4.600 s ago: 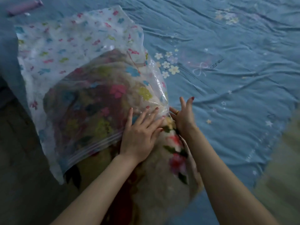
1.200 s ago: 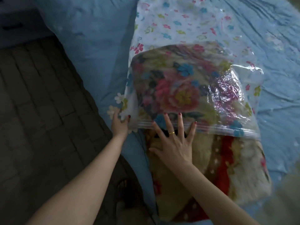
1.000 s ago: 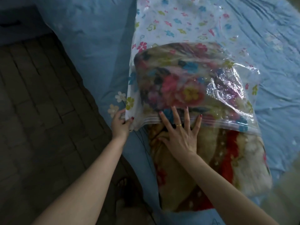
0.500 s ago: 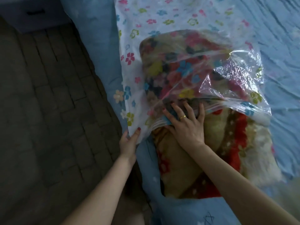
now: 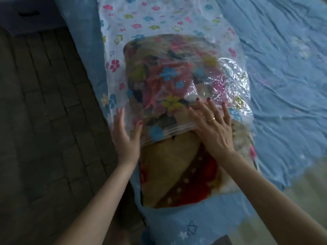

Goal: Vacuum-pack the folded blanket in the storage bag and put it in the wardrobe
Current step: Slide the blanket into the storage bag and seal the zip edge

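Resting flat on the bag's left edge, the left hand [image 5: 126,137] has straight fingers; the right hand [image 5: 213,129] spreads wide on the blanket [image 5: 169,156], which lies half inside the storage bag [image 5: 159,23] on the bed [image 5: 283,68]

left hand [image 5: 124,137] smeared by motion blur, finger lie unclear | blanket [image 5: 169,167] far half veiled under glare on storage bag [image 5: 159,23] | bag's top cut by upper edge | bag mouth under right hand [image 5: 213,128] hidden
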